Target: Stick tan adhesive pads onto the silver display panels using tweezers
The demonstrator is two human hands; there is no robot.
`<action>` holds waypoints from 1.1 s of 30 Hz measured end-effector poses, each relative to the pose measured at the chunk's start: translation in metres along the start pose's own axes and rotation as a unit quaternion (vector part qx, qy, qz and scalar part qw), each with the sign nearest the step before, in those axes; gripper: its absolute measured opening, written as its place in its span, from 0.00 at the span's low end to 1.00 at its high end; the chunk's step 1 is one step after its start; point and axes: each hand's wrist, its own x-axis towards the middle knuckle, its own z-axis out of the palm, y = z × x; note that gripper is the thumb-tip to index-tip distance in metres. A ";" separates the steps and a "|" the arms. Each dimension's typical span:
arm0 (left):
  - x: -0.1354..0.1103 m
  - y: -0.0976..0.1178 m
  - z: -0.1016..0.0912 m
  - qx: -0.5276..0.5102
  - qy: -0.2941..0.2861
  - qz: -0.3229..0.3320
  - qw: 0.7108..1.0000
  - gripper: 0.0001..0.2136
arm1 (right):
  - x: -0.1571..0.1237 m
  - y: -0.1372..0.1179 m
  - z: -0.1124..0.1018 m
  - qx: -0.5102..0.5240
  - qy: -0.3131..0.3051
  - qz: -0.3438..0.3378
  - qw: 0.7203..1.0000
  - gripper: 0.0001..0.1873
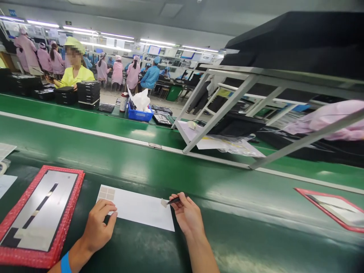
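Note:
My right hand (187,215) grips black tweezers (174,200), whose tips meet a small beige square sticker (164,203) at the right end of a white sheet (136,205). On the sheet's left part rests my left hand (100,222), fingers slightly bent and thumb apart, holding nothing. Just above its fingertips, several beige squares (106,192) are stuck to the sheet. To the left, a silver display panel (42,212) with a dark strip along it lies on red bubble wrap (76,197).
Another panel on red wrap (338,208) lies at the right of the green bench. A metal frame (222,110) stands across the bench. Beyond are a blue basket with tissues (140,113), stacked black trays (88,94) and a person in yellow (76,72).

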 end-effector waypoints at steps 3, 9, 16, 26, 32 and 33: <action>0.000 0.005 0.000 -0.013 -0.009 -0.003 1.000 0.08 | 0.002 0.001 -0.005 -0.010 0.005 -0.004 1.000 0.22; 0.000 0.011 0.000 -0.028 -0.014 0.001 1.000 0.07 | 0.007 0.003 -0.016 -0.036 -0.006 -0.017 0.999 0.21; 0.001 0.006 -0.002 -0.027 -0.002 0.025 0.999 0.07 | 0.001 0.002 -0.005 -0.028 -0.021 -0.022 0.999 0.24; 0.007 -0.002 -0.002 0.002 -0.002 0.052 0.999 0.05 | 0.002 0.003 0.010 -0.001 -0.040 -0.031 0.999 0.30; 0.011 -0.007 -0.003 0.008 0.007 0.064 0.998 0.04 | 0.003 0.002 0.015 0.016 -0.046 -0.036 0.998 0.30; 0.011 -0.008 -0.002 0.009 0.010 0.068 0.998 0.04 | 0.003 0.002 0.016 0.018 -0.047 -0.037 0.998 0.29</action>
